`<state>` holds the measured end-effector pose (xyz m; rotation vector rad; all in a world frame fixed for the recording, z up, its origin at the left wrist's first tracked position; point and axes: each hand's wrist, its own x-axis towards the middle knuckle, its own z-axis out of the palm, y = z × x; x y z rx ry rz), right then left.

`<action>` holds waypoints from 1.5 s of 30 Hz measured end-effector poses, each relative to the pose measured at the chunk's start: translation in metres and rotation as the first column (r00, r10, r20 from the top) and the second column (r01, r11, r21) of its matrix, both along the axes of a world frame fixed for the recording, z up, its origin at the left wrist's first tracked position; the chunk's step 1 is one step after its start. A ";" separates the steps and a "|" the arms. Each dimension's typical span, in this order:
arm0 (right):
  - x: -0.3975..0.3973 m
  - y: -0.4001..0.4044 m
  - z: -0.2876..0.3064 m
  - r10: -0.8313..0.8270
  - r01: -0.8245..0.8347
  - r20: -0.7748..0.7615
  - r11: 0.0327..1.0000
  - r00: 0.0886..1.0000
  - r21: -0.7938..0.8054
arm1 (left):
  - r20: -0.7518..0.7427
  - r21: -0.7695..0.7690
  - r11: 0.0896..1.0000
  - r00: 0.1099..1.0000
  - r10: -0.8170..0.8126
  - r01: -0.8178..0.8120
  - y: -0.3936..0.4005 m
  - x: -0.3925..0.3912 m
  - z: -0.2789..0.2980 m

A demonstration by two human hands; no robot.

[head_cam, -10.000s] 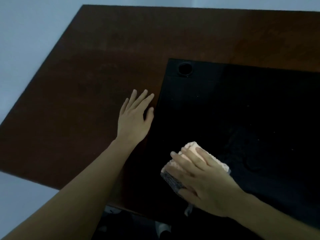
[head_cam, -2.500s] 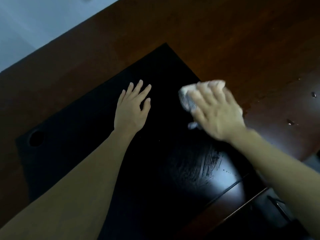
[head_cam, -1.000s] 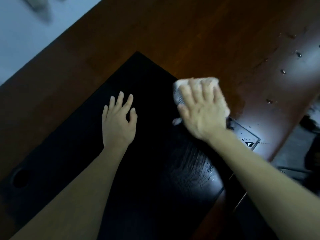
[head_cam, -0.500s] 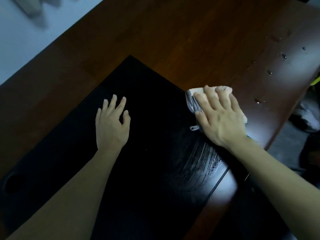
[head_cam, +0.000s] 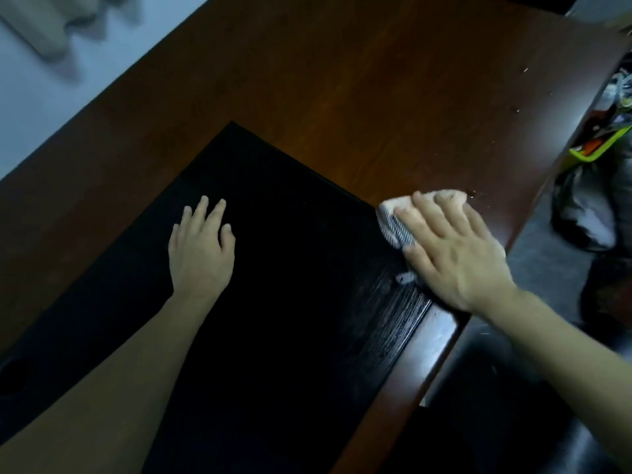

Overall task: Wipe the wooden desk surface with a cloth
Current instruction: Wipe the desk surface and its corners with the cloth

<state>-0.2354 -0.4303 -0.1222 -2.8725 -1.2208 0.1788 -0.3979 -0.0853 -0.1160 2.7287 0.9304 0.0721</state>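
The hands both lie on the bench [head_cam: 342, 80], a reddish-brown wooden top with a large black panel [head_cam: 280, 302] set into it. The left hand [head_cam: 201, 248] rests flat on the black panel, fingers straight and slightly spread, palm down, holding nothing; its bare forearm runs back toward the lower left corner of the view. Far to the left of that forearm, at the panel's dark end, a round hole [head_cam: 13, 376] shows dimly at the edge of the view.

Between the two hands the black panel is plain and dark. Just below and left of the right hand, the panel carries pale streaks [head_cam: 393, 319] along its grain.

The right hand [head_cam: 451, 248] lies palm down on the cloth [head_cam: 393, 224], fingers extended over it and pressing it against the bench, right at the border where the black panel meets the brown wood. The cloth is bunched under the palm: a pale peach part pokes out beyond the fingertips, a grey-and-white patterned part shows at the thumb side, and a small end sticks out below the thumb.

Beyond the fingertips of the right hand, small specks or droplets [head_cam: 473, 195] dot the brown wood. To the right of this hand the bench ends, and past its edge sit a bright green-rimmed tray [head_cam: 598, 150] and dark, blurred items on the floor.
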 end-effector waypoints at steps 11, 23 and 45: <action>-0.089 0.002 0.006 0.333 -0.327 -0.057 0.941 0.941 0.086 | 0.106 -0.076 0.955 0.954 -0.280 0.288 -0.055 0.074 0.000; 0.041 0.038 0.005 -0.083 0.082 0.049 0.996 0.995 0.020 | 0.011 -0.053 0.928 0.930 -0.368 0.368 -0.069 0.155 -0.001; 0.057 0.044 0.007 0.082 -0.080 -0.039 0.996 0.996 0.045 | 0.032 -0.063 0.927 0.929 -0.369 0.371 -0.056 0.209 -0.004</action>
